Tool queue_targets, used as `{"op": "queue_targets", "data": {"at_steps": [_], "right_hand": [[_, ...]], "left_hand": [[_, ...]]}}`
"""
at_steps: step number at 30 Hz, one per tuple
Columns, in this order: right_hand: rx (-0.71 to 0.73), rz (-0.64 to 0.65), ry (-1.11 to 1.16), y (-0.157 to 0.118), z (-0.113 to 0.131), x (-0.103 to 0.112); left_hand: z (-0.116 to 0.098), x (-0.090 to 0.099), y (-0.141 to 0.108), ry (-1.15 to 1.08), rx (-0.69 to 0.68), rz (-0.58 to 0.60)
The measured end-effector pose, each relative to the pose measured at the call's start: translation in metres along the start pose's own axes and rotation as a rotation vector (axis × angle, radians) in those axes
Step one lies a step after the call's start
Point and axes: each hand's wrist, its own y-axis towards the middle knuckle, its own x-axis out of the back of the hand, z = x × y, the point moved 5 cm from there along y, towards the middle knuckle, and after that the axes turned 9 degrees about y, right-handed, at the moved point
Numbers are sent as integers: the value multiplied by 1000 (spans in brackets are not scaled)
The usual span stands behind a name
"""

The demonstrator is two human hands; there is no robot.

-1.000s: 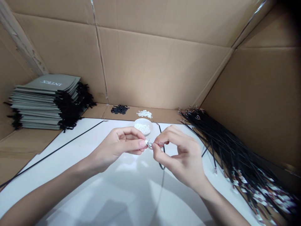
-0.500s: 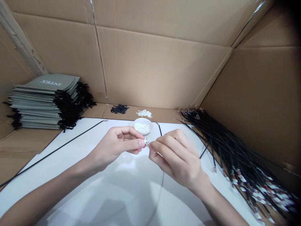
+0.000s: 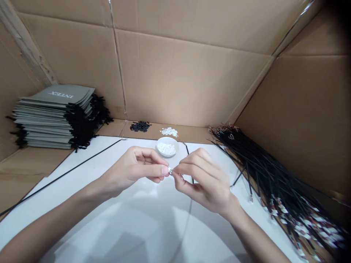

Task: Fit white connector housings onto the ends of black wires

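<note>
Between thumb and forefinger, my left hand [image 3: 137,168] pinches a small white connector [image 3: 170,170] over the white table. My right hand [image 3: 204,179] is closed on thin wires [image 3: 171,173] at the connector's right side, its fingertips nearly touching those of the left. A black cable [image 3: 187,148] runs behind my right hand and on down the table. Just beyond the hands sits a white bowl [image 3: 176,150] of small white pieces. The exact fit of the wires in the connector is too small to tell.
At the left stands a stack of grey sheets [image 3: 44,120] with black ties. A long black cable [image 3: 71,170] crosses the left side. Black pieces [image 3: 140,126] and white pieces [image 3: 169,131] lie at the back. Many black cables [image 3: 263,171] are heaped at the right before cardboard walls [image 3: 192,80].
My right hand has shifted slightly left, its fingertips now closer to the connector. My left hand still pinches the connector, a little lower in view. The whole view has moved very slightly.
</note>
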Motion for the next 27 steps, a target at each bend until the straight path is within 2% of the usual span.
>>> {"op": "queue_targets", "data": {"at_steps": [2,4,8,11,13,18,21,24,27], "right_hand": [[-133,-64,173,1,-8,2],[-326,-116,329,-1,-19,2],[-697,-47,613,-9,-39,-12],[-804,10,807,-12,-44,-21],[-824,-26,888,-13,-46,-24],[-913,-125,1163,-18,-48,-32],[-974,-82,1290,-20,-45,-36],[-1022,-22,1364,-22,-41,-40],[-1000,-62,1347,-22,-39,-38]], "left_hand": [[-3,1,-1,45,-47,-28],[-9,4,-3,178,-162,-144],[-26,4,-15,561,-561,-403],[-32,0,-26,888,-841,-494],[-32,0,-29,1054,-904,-471],[-32,0,-26,1204,-848,-227],[-32,0,-26,1176,-846,-208],[-31,1,-30,1114,-919,-208],[-28,3,-36,1090,-1001,-221]]}}
